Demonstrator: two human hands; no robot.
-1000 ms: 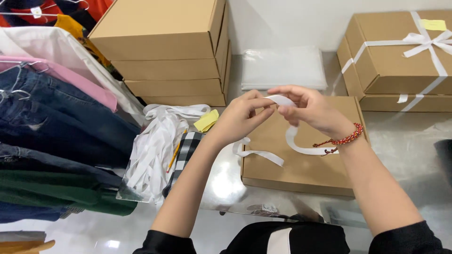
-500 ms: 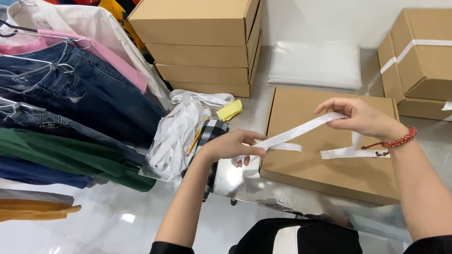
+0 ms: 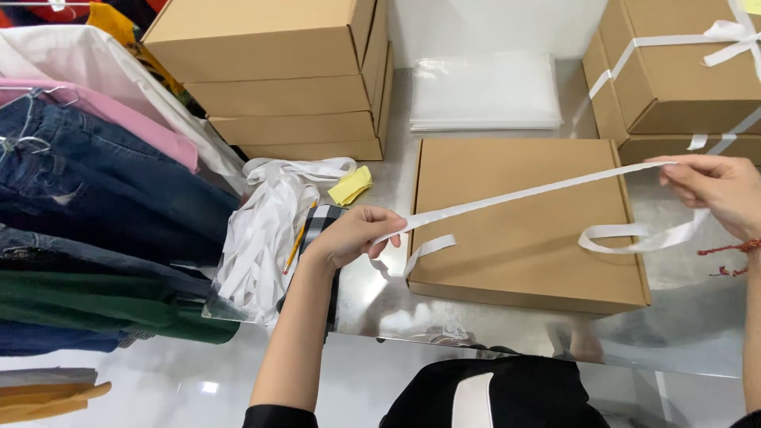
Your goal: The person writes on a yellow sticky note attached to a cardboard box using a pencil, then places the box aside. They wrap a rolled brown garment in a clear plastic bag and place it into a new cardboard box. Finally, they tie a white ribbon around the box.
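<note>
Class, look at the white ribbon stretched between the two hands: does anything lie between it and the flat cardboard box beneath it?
Nothing visible does. The white ribbon runs taut from the left hand to the right hand above the flat cardboard box, whose lid is bare apart from the ribbon's own loose ends.

a shiny metal table [image 3: 507, 333] carries a flat cardboard box [image 3: 523, 230], a stack of boxes [image 3: 285, 79], ribboned boxes [image 3: 682, 79], clear bags [image 3: 485, 91], a ribbon heap [image 3: 265, 230], a yellow pad [image 3: 350, 185]
</note>
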